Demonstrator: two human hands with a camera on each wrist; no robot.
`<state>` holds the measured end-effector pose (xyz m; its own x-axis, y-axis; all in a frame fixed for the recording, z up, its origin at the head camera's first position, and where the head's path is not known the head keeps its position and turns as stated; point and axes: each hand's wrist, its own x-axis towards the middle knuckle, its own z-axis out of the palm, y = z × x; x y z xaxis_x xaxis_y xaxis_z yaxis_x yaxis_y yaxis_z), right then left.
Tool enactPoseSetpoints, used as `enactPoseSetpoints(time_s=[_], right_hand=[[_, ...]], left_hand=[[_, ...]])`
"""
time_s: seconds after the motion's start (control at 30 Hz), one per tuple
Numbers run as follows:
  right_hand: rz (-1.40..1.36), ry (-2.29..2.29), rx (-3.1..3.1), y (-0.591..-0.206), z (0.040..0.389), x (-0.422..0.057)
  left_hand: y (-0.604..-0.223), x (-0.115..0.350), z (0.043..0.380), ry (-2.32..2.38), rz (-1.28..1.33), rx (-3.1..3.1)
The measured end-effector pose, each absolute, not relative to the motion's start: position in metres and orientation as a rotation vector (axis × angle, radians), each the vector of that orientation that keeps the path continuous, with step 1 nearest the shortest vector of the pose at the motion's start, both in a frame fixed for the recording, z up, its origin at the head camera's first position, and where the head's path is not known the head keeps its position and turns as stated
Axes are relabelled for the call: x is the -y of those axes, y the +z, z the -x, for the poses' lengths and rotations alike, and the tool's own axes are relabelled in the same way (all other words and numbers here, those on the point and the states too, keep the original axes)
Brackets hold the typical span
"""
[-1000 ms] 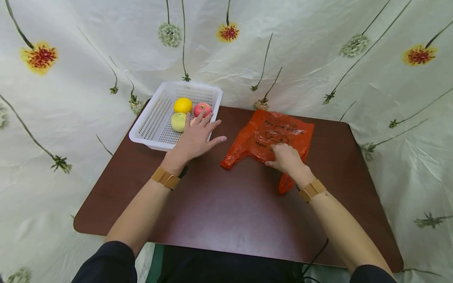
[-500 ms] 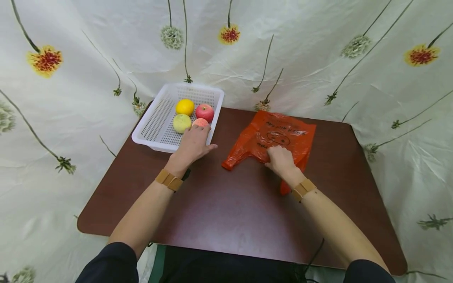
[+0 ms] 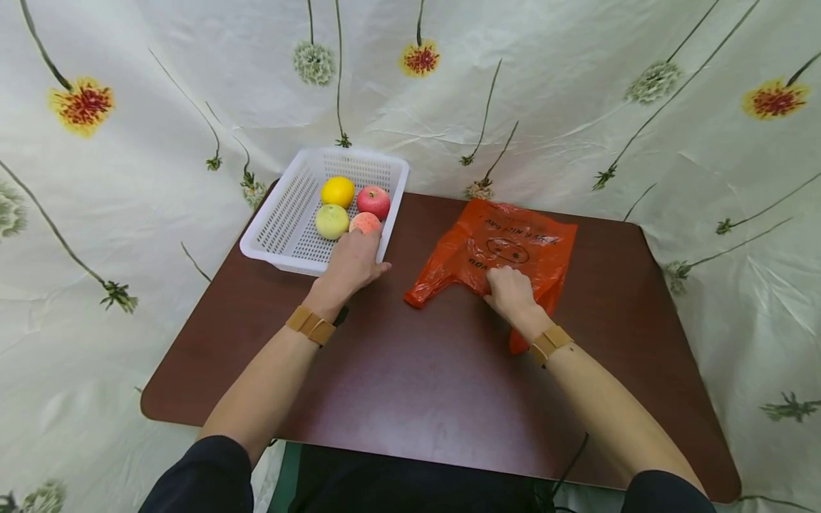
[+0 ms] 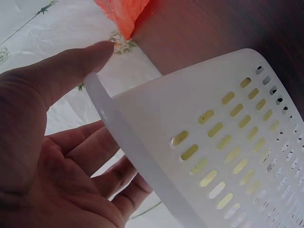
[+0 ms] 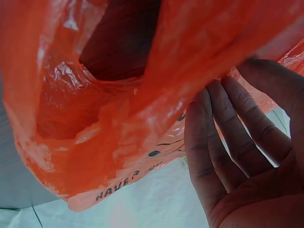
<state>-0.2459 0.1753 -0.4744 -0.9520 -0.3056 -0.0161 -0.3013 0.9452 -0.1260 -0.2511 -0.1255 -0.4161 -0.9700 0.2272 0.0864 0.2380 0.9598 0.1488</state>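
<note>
Moved since a second ago: left hand (image 3: 351, 262), lowered from fingers spread over the white basket (image 3: 282, 196) to its near right corner.
Left hand: partly closed; fingers bent over the near rim, thumb against the corner.
Right hand (image 3: 512, 293): mostly closed on the orange-red bag (image 3: 537, 246), thumb and fingertips pinching its film.
Basket location: far left part of the dark brown table (image 3: 410, 388), well apart from the bag.
Basket contents: yellow fruit (image 3: 337, 192) at the back, red apple (image 3: 374, 202) to its right, pale green fruit (image 3: 332, 221) nearer, peach (image 3: 365, 223) beside it.
In the way: left hand, covering the near right rim and the peach's lower edge; right hand, covering the bag's near middle.
Surround: white flowered cloth (image 3: 545, 92) behind and beside the table; tan wristband (image 3: 311, 325) on the left wrist, another on the right.
Basket direction: sides running away from the person; long axis hard to tell.
Bag direction: lying right of centre, handle ends toward the person, broad end toward the cloth; long axis near to far; print upside down from the person's side.
</note>
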Motion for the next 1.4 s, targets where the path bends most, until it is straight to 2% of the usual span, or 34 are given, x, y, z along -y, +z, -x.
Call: enactPoseSetpoints(time_s=[1.17, 1.4], right_hand=[[0.521, -0.267, -3.182, -0.488, 0.256, -0.17], [0.49, -0.509, -3.08, -0.489, 0.252, -0.177]], left_hand=[[-0.418, 0.124, 0.251, -0.221, 0.463, 2.992], [-0.419, 0.124, 0.252, -0.217, 0.458, 3.001]])
